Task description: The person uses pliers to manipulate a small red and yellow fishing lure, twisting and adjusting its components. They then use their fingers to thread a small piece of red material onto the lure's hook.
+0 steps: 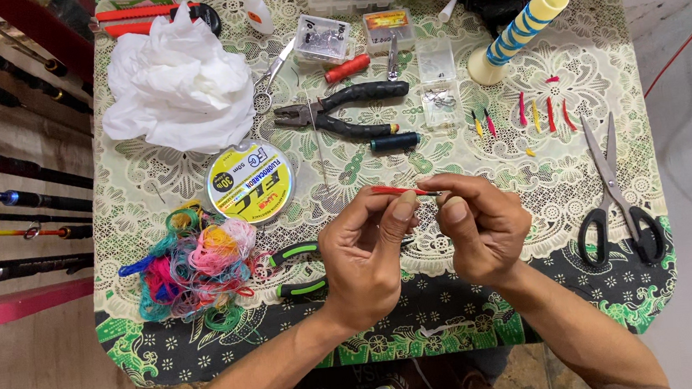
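Note:
My left hand (365,247) and my right hand (482,224) meet over the middle of the small table, fingertips pinched together. Between them runs a thin red tube-like piece (396,190), held level; the left thumb and forefinger grip its middle and the right fingertips hold its right end. Under my left hand lie green-handled pliers (298,269), partly hidden. A tangle of coloured threads (193,262) lies just left of them.
The lace-patterned tablecloth (577,166) carries black pliers (347,111), a yellow line spool (250,182), crumpled white plastic (178,84), large black scissors (613,196), small red and yellow pieces (535,111), a striped cone (520,33), small clear boxes (322,38). Fishing rods (13,199) lie left.

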